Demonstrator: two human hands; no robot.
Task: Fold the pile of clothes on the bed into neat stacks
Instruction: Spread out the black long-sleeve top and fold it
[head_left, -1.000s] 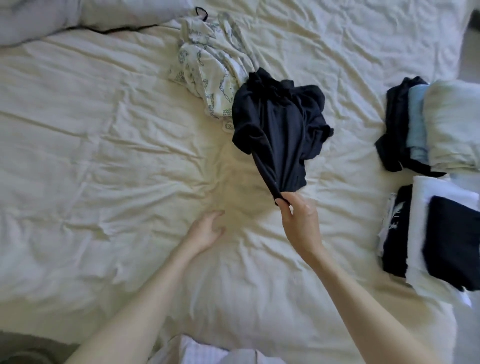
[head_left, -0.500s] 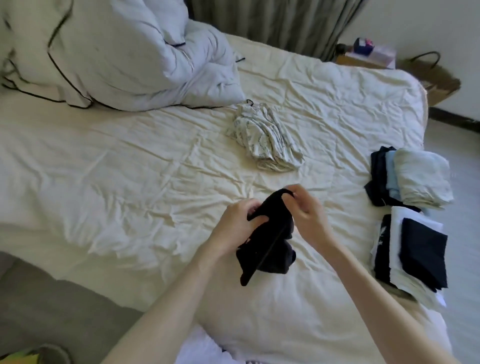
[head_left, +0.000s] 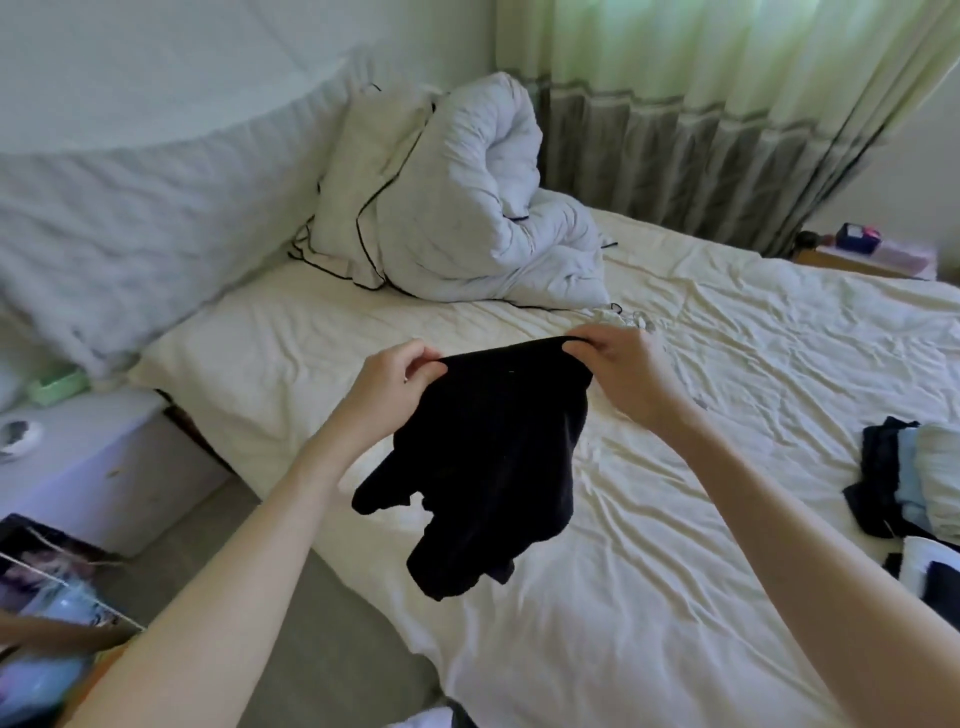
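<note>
Cream, wrinkled sheets cover the bed (head_left: 727, 364), which fills most of the view, with a curtained window behind it. Above the middle of the bed the left hand (head_left: 387, 387) pinches one top corner of a black garment (head_left: 493, 457) between thumb and curled fingers, and the right hand (head_left: 623, 369) pinches the opposite corner the same way. The top edge of the cloth is stretched between the two hands, and the rest hangs down crumpled and loose above the sheet, without clearly touching it.

Just beyond the right hand, a bit of pale patterned cloth (head_left: 636, 322) peeks out on the sheet, mostly hidden. Farther back, a rolled white duvet (head_left: 483, 208) with dark piping lies heaped near the head of the bed. At the right edge, a folded stack (head_left: 914, 483) of dark, light blue and pale green pieces rests on the bed, and a second stack (head_left: 930, 577) of white and dark pieces sits just nearer, cut off by the frame. A white bedside cabinet (head_left: 88, 457) stands to the left of the bed.
</note>
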